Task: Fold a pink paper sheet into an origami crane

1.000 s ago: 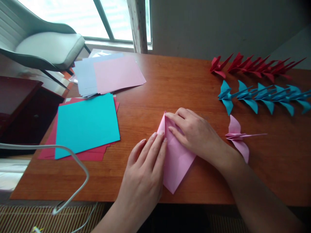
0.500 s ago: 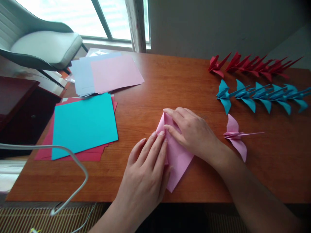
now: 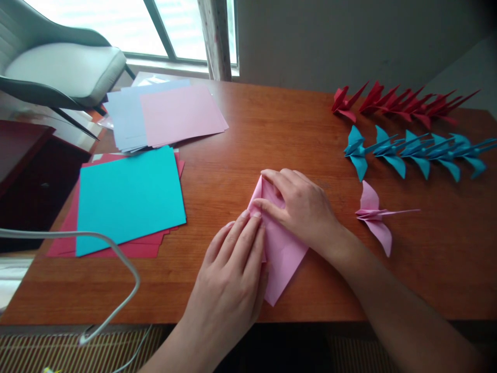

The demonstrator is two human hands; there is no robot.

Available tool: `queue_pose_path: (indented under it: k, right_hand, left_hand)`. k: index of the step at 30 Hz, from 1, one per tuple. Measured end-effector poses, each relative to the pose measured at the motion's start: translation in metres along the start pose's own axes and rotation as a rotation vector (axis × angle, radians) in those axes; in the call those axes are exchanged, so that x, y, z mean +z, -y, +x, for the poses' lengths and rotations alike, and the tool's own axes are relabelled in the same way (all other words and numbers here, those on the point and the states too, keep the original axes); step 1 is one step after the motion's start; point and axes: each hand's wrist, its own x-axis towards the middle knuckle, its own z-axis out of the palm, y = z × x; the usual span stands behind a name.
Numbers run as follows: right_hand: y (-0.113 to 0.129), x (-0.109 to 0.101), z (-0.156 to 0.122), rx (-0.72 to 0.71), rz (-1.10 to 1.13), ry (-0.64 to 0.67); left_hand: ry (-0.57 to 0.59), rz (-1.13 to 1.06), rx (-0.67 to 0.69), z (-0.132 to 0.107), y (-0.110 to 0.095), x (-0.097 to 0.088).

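On the table [image 3: 272, 124], pink kite-folded paper [image 3: 282, 254], left hand [image 3: 233, 272] and right hand [image 3: 303, 207] flat, unclenched

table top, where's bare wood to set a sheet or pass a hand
Widest bare wood on the table: middle back, between the pale sheets and the red cranes. Then the front right corner, below the pink crane. Crowded: left side under the teal sheet, right rear with the blue cranes, centre where left hand and right hand press the folded pink paper.

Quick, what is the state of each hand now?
Left hand: open, fingers flat on the pink paper.
Right hand: open, fingertips pressing the paper's top part.
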Motion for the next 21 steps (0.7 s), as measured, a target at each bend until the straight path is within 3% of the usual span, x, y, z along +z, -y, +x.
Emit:
queue_pose_path:
  k: [21]
  right_hand:
    - [0.0005,-0.0006,0.0007,0.01,0.013,0.003]
  left_hand:
    - [0.002,-0.008,0.0,0.0008,0.0007,0.0005]
